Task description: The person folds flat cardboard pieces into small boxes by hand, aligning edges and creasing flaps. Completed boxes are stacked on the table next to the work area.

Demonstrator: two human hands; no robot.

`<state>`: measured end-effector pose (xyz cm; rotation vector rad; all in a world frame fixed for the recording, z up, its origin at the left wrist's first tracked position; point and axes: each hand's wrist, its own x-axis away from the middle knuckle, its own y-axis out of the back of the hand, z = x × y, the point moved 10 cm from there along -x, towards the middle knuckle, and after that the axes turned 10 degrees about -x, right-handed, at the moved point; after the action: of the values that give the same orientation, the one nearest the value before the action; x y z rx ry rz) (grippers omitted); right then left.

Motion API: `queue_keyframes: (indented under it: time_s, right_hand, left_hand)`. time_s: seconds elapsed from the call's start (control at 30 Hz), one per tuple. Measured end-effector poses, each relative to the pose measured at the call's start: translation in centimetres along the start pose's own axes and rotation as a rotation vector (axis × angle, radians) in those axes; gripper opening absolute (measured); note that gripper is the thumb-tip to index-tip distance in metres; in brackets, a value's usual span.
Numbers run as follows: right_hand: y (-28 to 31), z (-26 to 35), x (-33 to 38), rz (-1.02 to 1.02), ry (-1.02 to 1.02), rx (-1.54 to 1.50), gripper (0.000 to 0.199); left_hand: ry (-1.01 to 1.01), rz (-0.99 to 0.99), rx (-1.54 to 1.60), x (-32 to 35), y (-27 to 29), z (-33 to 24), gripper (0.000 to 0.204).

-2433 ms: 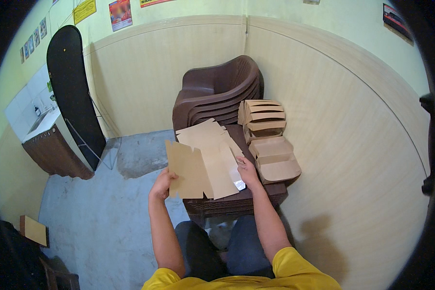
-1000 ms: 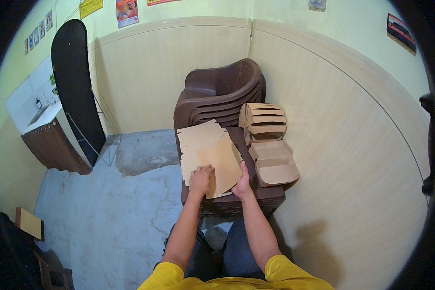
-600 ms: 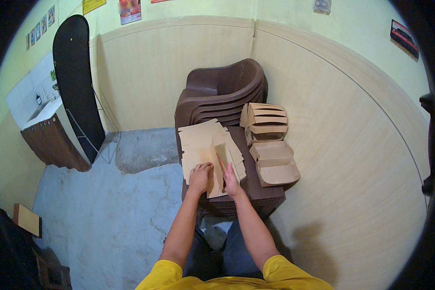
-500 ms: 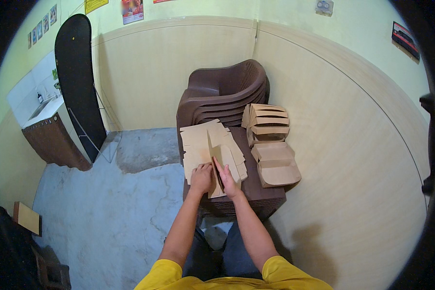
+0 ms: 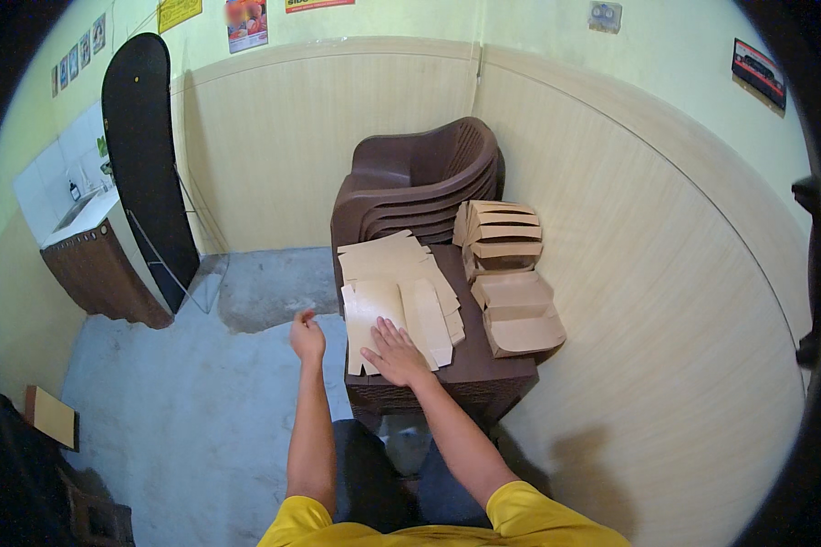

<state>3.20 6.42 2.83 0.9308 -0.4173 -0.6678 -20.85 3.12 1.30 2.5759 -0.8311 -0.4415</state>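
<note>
A flat die-cut cardboard box blank point(image 5: 374, 310) with a pale, shiny inner face lies opened out on top of other tan blanks point(image 5: 392, 255). My right hand point(image 5: 398, 354) rests flat on its near half, fingers spread and palm down. Beyond the table's left edge my left hand point(image 5: 307, 337) hangs in the air, off the cardboard. Its fingers are loosely bent and nothing shows in them. Under the blanks is a brown plastic table point(image 5: 493, 369) with a woven-pattern side. An open folded cardboard box point(image 5: 524, 328) sits at its right edge.
Behind that box stand nested folded cardboard boxes point(image 5: 502, 223). Stacked brown plastic chairs point(image 5: 420, 169) are just past the table, near the wall corner. At left a black ironing board point(image 5: 146, 155) leans beside a sink counter point(image 5: 91, 214).
The upright, folded sheet between my hands now lies spread on the stack. My left hand has let go and moved left off the table; my right hand has turned palm down onto the sheet.
</note>
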Motion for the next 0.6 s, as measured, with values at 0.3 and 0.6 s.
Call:
queue_keyframes:
  time_s: [0.3, 0.6]
  right_hand:
    - [0.8, -0.5, 0.7, -0.119, 0.164, -0.076, 0.084]
    - [1.6, -0.7, 5.8, -0.409, -0.005, 0.083, 0.083]
  left_hand:
    - [-0.624, 0.659, -0.059, 5.4, -11.4, -12.9, 0.03]
    - [-0.757, 0.495, -0.29, 6.0, -12.5, -11.9, 0.032]
